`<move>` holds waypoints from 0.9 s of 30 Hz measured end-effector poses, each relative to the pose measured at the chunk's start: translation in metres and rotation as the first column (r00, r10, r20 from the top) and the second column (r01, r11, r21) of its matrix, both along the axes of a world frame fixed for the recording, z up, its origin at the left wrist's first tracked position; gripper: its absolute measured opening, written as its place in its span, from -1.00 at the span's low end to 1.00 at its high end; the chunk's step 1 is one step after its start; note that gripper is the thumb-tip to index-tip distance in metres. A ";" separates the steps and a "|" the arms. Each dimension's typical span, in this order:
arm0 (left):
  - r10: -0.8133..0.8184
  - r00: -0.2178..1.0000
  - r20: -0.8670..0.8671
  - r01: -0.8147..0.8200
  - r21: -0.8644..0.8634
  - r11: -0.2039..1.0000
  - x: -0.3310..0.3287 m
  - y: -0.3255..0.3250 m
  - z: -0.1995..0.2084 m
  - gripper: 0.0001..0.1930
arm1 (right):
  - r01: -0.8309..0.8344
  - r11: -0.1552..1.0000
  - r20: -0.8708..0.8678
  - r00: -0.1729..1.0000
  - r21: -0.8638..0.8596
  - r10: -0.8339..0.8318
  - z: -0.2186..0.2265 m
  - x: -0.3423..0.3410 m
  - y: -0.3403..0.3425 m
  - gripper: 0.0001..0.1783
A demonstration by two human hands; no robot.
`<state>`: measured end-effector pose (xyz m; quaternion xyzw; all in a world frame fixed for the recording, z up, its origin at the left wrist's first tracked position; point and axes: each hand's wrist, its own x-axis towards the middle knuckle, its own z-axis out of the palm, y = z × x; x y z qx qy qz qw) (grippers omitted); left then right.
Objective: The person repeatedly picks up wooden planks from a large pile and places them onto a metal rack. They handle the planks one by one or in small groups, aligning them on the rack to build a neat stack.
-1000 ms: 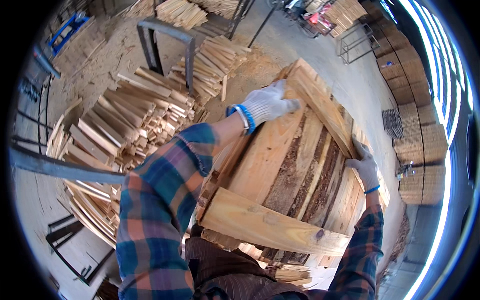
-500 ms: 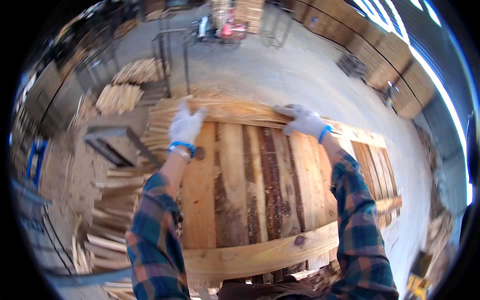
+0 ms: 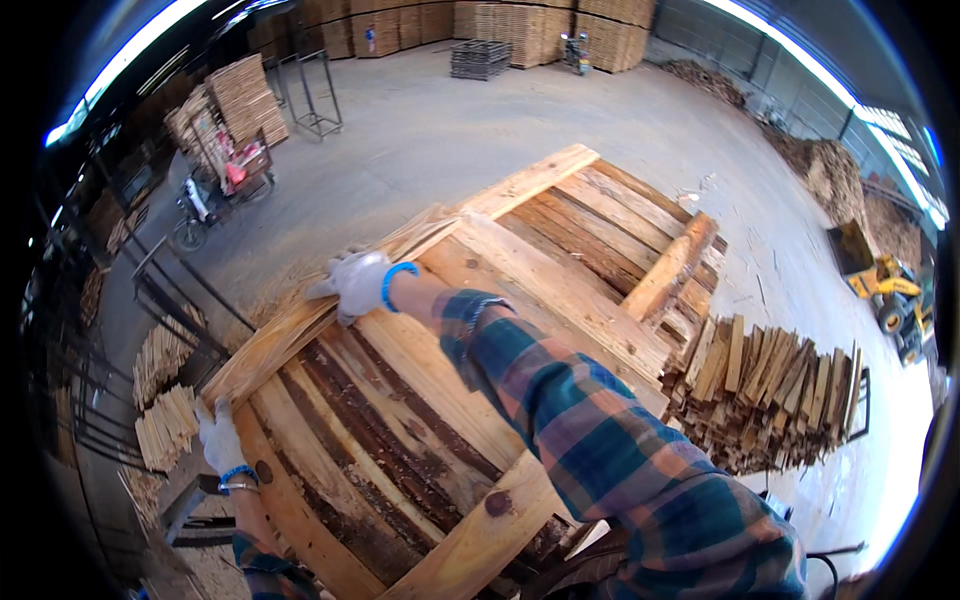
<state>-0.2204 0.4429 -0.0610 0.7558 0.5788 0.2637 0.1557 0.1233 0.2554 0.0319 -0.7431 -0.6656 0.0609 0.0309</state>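
A long pale board point(image 3: 272, 343) lies crosswise along the far edge of a layered stack of planks. My left hand point(image 3: 220, 442), in a white glove with a blue band at the wrist, is closed at the board's left end. Farther along, my right hand point(image 3: 358, 284), gloved alike, grips the same board from above; its fingertips are partly hidden. Beneath, side by side, lie planks with dark bark strips point(image 3: 385, 430). Another crosswise board point(image 3: 480, 535), with a dark knot, rests along the near edge of the stack.
To the right sit more stacked planks point(image 3: 590, 235) and a pile of short wood strips point(image 3: 770, 390). A yellow loader point(image 3: 890, 285) stands at the far right. Metal frames point(image 3: 185, 290) and a cart point(image 3: 235, 180) are on the left, with tall lumber stacks point(image 3: 520, 35) behind.
The view has swung to the right, so the stack now appears slanted. Both hands remain at the far-edge board, and my left hand is now at its left end.
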 end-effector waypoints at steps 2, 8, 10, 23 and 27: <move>0.062 0.993 -0.097 -0.066 -0.037 0.997 0.005 -0.005 0.009 -0.21 | 0.093 0.994 0.060 0.994 0.062 -0.097 0.007 -0.008 -0.019 -0.05; -0.026 0.995 -0.093 0.050 0.260 0.964 0.008 -0.034 0.055 -0.15 | -0.033 0.916 -0.083 0.994 0.399 0.072 0.068 -0.019 -0.175 -0.34; -0.266 0.963 -0.035 0.265 0.295 0.918 0.039 -0.094 0.102 -0.30 | 0.080 0.844 -0.198 0.980 0.530 0.031 0.082 -0.031 -0.283 -0.35; -0.931 0.261 0.255 0.950 0.100 0.294 0.396 -0.469 0.216 -0.33 | 0.804 0.035 -0.648 -0.452 -0.594 -0.614 -0.291 -0.091 -0.816 -0.17; -0.967 0.044 0.252 0.996 0.066 0.063 0.521 -0.600 0.216 -0.28 | 0.589 -0.245 -0.479 -0.787 -0.770 -0.388 -0.288 -0.074 -0.893 -0.31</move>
